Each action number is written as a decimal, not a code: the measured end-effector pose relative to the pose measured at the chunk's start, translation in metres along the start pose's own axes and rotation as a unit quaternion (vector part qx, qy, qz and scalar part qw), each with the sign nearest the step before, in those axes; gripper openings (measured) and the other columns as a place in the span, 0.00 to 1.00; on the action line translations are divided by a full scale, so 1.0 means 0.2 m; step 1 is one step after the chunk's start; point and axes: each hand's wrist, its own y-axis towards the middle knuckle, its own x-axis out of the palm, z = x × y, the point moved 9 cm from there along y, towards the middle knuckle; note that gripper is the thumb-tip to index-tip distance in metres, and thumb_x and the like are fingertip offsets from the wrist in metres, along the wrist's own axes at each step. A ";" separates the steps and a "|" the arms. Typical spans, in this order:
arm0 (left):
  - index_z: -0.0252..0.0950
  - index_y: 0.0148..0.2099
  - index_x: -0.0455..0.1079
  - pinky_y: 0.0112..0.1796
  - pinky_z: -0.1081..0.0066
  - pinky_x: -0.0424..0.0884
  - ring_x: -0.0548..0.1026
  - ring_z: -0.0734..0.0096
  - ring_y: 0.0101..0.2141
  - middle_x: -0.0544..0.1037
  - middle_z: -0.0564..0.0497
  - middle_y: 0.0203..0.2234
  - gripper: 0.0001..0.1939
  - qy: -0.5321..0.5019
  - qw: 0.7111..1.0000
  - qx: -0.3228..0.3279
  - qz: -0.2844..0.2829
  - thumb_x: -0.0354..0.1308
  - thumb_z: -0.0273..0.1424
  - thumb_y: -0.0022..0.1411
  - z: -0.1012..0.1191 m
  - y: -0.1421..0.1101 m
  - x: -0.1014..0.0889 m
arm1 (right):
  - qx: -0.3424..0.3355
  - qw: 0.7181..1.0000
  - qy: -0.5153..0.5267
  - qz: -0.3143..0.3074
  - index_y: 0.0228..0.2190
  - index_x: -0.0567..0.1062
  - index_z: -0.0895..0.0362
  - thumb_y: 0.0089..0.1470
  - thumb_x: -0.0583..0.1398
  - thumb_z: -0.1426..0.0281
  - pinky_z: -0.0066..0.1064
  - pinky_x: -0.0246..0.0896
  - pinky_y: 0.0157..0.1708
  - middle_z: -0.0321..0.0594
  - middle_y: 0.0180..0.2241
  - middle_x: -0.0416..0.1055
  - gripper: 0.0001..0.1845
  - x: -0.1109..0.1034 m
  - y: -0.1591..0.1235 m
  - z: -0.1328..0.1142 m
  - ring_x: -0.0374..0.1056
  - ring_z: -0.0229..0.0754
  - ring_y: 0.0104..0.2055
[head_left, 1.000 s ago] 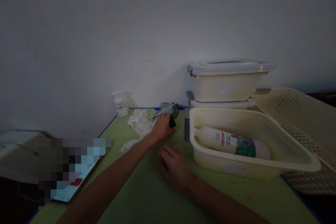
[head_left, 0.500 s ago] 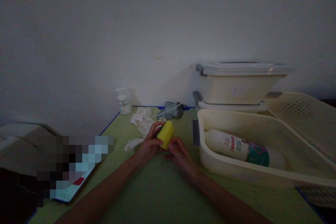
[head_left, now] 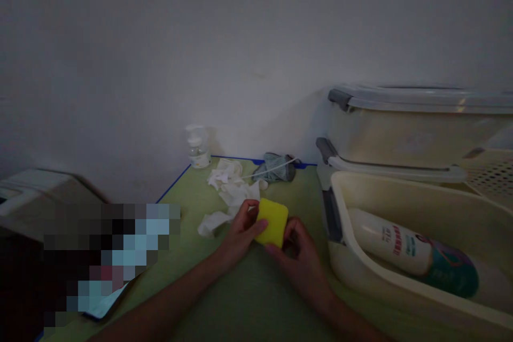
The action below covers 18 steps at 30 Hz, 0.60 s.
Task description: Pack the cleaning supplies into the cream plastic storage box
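A yellow sponge (head_left: 273,220) is held upright above the green table, its broad yellow face turned toward me. My left hand (head_left: 245,226) grips it from the left, with the thumb pressed on the front. On the right, my right hand (head_left: 298,248) pinches the lower right edge, thumb at the bottom corner and fingers curled behind. The back of the sponge is hidden. Crumpled white tissues (head_left: 236,192) lie just beyond my left hand, and a grey cloth (head_left: 274,168) rests behind them.
A clear pump bottle (head_left: 198,149) stands at the back left. To the right, an open cream bin (head_left: 344,256) holds a large white bottle (head_left: 412,248) on its side. Lidded boxes (head_left: 401,133) are stacked behind it. A pixelated flat device (head_left: 100,304) lies at left.
The sponge has been turned, so its broad yellow face shows instead of its narrow side with a dark green layer. My view has shifted slightly, with the bins now further right and larger.
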 end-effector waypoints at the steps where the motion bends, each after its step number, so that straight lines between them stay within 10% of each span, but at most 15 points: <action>1: 0.40 0.39 0.59 0.28 0.74 0.66 0.71 0.71 0.29 0.73 0.54 0.29 0.23 0.006 1.000 0.003 0.001 0.66 0.41 0.47 0.01 0.00 0.00 | 0.007 1.000 0.003 -0.008 0.26 0.57 0.52 0.43 0.61 0.67 0.27 0.58 0.25 0.30 0.25 0.58 0.15 0.01 0.00 0.01 0.58 0.35 0.26; 12: 0.42 0.42 0.55 0.29 0.73 0.68 0.72 0.69 0.31 0.72 0.52 0.35 0.30 0.024 0.997 0.039 -0.059 0.70 0.33 0.42 0.05 -0.02 0.02 | 0.050 0.996 0.032 -0.074 0.33 0.60 0.52 0.48 0.60 0.61 0.35 0.64 0.33 0.38 0.32 0.65 0.15 0.06 -0.01 0.07 0.65 0.41 0.33; 18: 0.40 0.47 0.59 0.38 0.68 0.67 0.70 0.65 0.40 0.69 0.49 0.39 0.23 0.037 0.989 0.108 -0.098 0.63 0.38 0.52 0.06 -0.03 0.03 | -0.007 1.000 0.000 -0.002 0.34 0.57 0.51 0.50 0.57 0.68 0.33 0.64 0.33 0.36 0.33 0.63 0.11 -0.01 -0.02 0.03 0.66 0.40 0.35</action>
